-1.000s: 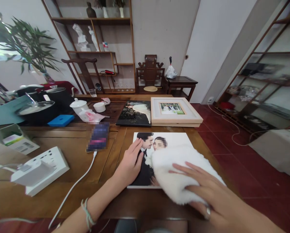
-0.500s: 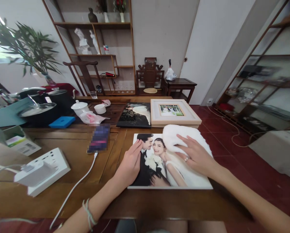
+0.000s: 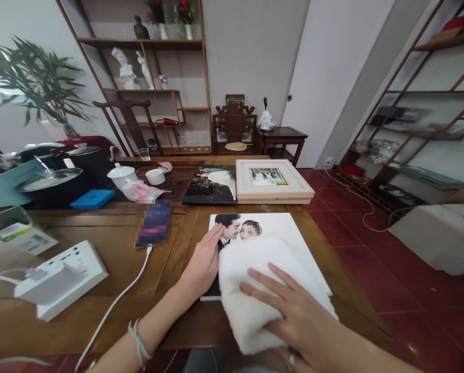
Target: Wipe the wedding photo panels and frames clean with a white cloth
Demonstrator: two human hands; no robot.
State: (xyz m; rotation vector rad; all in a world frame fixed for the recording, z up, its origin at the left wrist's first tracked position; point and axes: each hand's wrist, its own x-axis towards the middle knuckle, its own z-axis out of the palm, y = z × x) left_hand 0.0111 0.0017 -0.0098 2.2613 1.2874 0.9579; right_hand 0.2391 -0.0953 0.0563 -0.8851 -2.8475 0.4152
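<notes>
A large wedding photo print (image 3: 282, 228) lies flat on the wooden table (image 3: 119, 248) in front of me. My left hand (image 3: 203, 261) rests flat on the print's left edge, fingers stretched out and together. My right hand (image 3: 290, 311) lies spread on a fluffy white cloth (image 3: 247, 280), pressing it onto the lower half of the print near the table's front edge. The cloth covers most of the couple's bodies; only the heads show above it.
A phone (image 3: 154, 223) with a white cable lies left of the print. A white power strip (image 3: 61, 277) sits further left. Behind the print lie a dark photo panel (image 3: 211, 185) and a framed photo (image 3: 273, 178). Pots, a teapot and a blue box stand at far left.
My right hand has dragged the white cloth from the print's top right corner down to its lower half. The left hand has stayed on the print's left edge.
</notes>
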